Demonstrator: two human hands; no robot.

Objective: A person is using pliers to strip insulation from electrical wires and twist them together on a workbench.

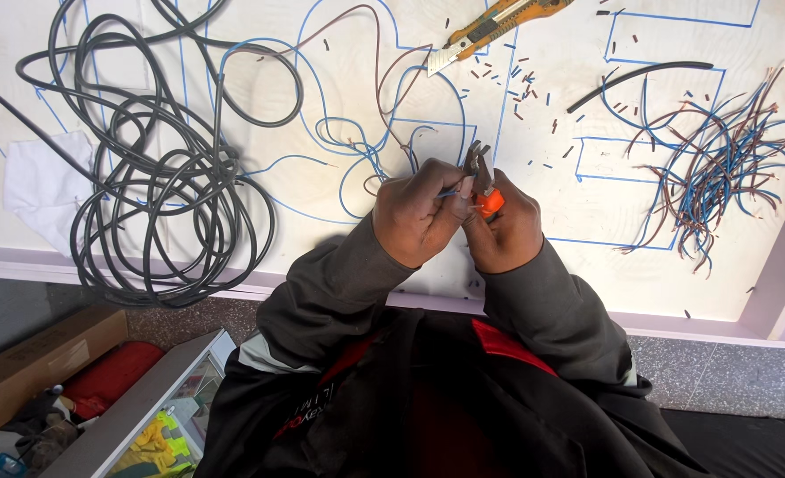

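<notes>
Many stripped blue and brown wires lie far right; left hand pinches thin blue wire, right hand squeezes orange-handled pliers; uncut black cable coil remains.

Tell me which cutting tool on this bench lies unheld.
The utility knife, orange and yellow, lies alone at the board's top edge. The orange-handled pliers are gripped in the right hand, against the left hand.

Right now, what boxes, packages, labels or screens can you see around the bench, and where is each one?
Cardboard box: floor, lower left, long, brown, with a pale label too small to make out.
Clear-lidded case: floor beside the left elbow, grey frame, yellow and green parts inside.
Red pouch: between the box and the case, soft, plain.
No screens or signs in view.
</notes>
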